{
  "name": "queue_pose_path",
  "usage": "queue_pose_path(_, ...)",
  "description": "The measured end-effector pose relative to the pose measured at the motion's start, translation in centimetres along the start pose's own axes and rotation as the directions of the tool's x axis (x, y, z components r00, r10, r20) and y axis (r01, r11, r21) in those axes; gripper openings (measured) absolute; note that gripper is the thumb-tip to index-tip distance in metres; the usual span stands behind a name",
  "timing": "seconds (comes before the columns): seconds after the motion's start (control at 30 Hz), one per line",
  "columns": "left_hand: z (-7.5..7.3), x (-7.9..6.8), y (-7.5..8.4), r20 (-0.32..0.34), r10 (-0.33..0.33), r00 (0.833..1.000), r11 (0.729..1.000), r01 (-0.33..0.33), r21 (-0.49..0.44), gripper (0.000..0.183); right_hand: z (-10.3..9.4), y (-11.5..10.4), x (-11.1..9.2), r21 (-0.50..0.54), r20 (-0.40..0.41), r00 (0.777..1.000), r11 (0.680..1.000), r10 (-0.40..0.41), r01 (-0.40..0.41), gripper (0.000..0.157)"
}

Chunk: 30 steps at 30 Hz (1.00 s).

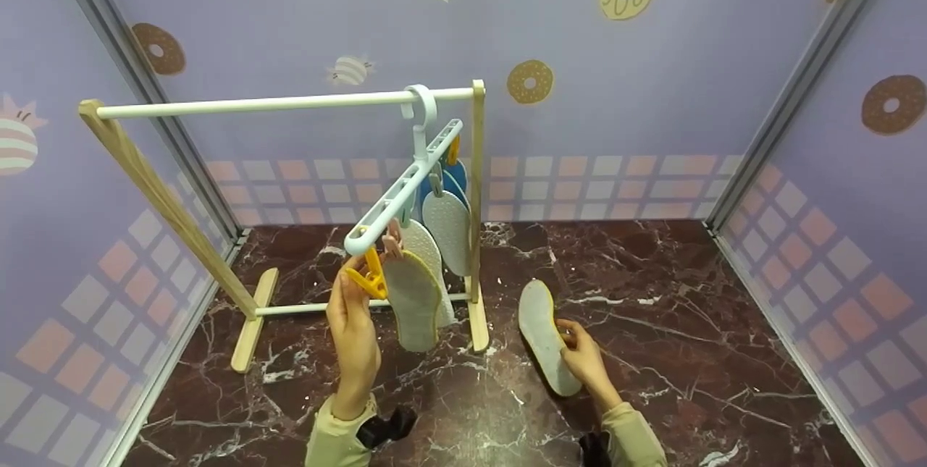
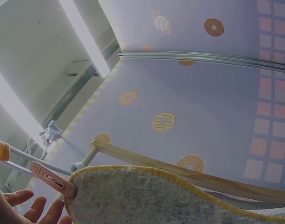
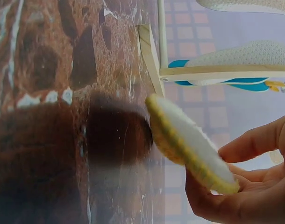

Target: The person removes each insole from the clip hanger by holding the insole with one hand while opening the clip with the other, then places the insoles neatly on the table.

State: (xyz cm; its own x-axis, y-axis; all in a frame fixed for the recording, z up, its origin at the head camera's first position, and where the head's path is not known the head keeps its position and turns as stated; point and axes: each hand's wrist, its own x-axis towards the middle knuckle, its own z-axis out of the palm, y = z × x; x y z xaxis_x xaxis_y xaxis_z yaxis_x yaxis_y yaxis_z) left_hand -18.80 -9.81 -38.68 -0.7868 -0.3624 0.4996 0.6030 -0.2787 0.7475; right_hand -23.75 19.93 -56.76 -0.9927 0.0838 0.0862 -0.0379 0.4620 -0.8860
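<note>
My left hand [image 1: 355, 326] is at the near end of a pale blue clip hanger [image 1: 395, 195], with thumb and fingers about a yellow clip [image 1: 371, 275]; its other fingers [image 2: 32, 210] spread loosely beside a pink clip [image 2: 53, 179]. From that pink clip hangs a grey insole [image 1: 414, 304] with yellow edging. Lower right, my right hand [image 1: 585, 362] pinches the edge of another grey insole [image 1: 539, 329], tilted low over the tabletop. In the right wrist view, thumb and fingers grip that insole's white and yellow side.
The hanger hooks over the white bar [image 1: 268, 103] of a wooden rack [image 1: 170, 213]. Behind the near insole hang white textured insoles [image 1: 447, 232] and a blue item [image 1: 455, 176]. Dark red marble-patterned tabletop [image 1: 652, 308] lies below, with purple printed walls [image 1: 688, 90] around it.
</note>
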Motion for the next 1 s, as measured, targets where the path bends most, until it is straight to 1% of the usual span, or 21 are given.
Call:
queue_pose_path(0.17, 0.0, -0.09, 0.01, -0.006, -0.016, 1.0, 1.0, 0.016, 0.019, 0.047, 0.2, 0.14, 0.01, -0.006, 0.011, 1.0, 1.0, -0.019, 0.019, 0.046)
queue_pose_path(0.37, -0.03, -0.09, -0.03, 0.005, 0.004, 1.0, 1.0, -0.004, 0.008, 0.043, 0.55, 0.25, 0.05, -0.025, 0.017, 0.999, 0.999, -0.041, 0.042, 0.049)
queue_pose_path(0.47, -0.01, -0.09, -0.04, 0.002, 0.005, 1.0, 1.0, -0.005, 0.006, 0.042, 0.71, 0.29, 0.09, -0.034, 0.024, 0.997, 0.997, -0.067, 0.068, 0.051)
queue_pose_path(0.7, -0.09, -0.05, -0.02, 0.007, 0.018, 1.0, 1.0, -0.018, 0.0, 0.041, 0.98, 0.71, 0.04, -0.056, 0.037, 0.993, 0.992, -0.111, 0.113, 0.05)
queue_pose_path(0.8, -0.13, -0.04, 0.01, 0.003, 0.002, 1.0, 1.0, -0.002, 0.019, 0.045, 1.02, 0.9, -0.02, -0.061, 0.042, 0.991, 0.989, -0.131, 0.133, 0.054)
queue_pose_path(1.0, -0.1, -0.05, 0.03, -0.013, -0.037, 0.999, 0.998, 0.038, 0.046, 0.051, 0.99, 0.98, -0.21, -0.078, 0.079, 0.987, 0.986, -0.141, 0.147, 0.061)
